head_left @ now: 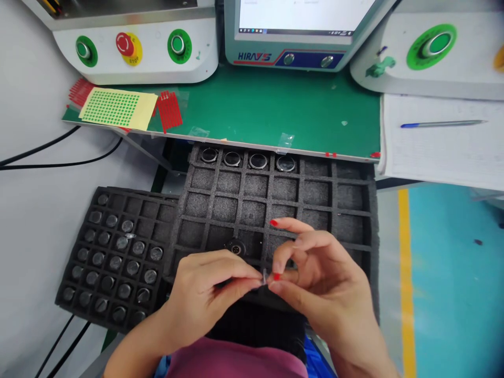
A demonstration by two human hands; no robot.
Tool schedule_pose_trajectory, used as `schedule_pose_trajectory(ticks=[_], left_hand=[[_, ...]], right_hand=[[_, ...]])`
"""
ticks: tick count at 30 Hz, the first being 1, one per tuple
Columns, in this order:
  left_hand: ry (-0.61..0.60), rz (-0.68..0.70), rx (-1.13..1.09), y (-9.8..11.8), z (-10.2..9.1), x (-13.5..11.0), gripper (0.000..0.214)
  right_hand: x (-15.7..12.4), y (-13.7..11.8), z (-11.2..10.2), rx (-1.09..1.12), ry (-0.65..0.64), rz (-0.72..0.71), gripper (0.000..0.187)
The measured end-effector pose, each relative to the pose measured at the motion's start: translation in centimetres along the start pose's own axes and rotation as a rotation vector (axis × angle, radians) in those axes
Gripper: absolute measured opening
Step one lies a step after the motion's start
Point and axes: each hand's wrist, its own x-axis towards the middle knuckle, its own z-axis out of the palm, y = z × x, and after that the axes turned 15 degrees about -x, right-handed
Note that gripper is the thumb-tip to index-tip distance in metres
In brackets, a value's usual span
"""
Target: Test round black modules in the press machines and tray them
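Note:
A tiny piece of clear film is pinched between the thumb and forefinger of my left hand. My right hand meets it from the other side, its thumb and a fingertip closed at the film's edge. Two fingertips of that hand show small red patches; whether these are tape or nail colour I cannot tell. Just beyond the left fingers, a round black watch body lies in the black foam tray with its contacts facing up. Four round watch faces, several in all, line the tray's far row, including one watch.
A second foam tray on the left holds several round, film-covered parts. The green shelf carries a sheet of green dot stickers and red strips. Behind stand a monitor and button panels. A pen rests on papers.

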Motion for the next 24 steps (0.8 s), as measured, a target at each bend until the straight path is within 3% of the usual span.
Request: schedule_pose_trajectory(ticks=[5,12,16,21,24], left_hand=[[-0.006,-0.129,-0.122,-0.2,0.0,0.2,0.011],[-0.045,-0.323,-0.166,-0.4,-1.1,0.6,0.014],[0.032,-0.364,-0.219,-0.5,-1.4,0.9,0.013],[0.182,-0.409,-0.628,-2.1,-0.2,1.1,0.047],[0.196,-0.472,-0.671,-2.8,0.6,1.1,0.045]], right_hand=[[0.9,0.1,-0.9,0.241,-0.077,0.279,0.043],[1.2,0.2,-1.3,0.317,-0.058,0.478,0.048],[1.3,0.4,-1.0,0.280,-0.009,0.442,0.048],[1.6,0.8,-0.3,0.171,0.156,0.253,0.045],[1.6,1.2,-0.2,0.151,0.181,0.207,0.042]])
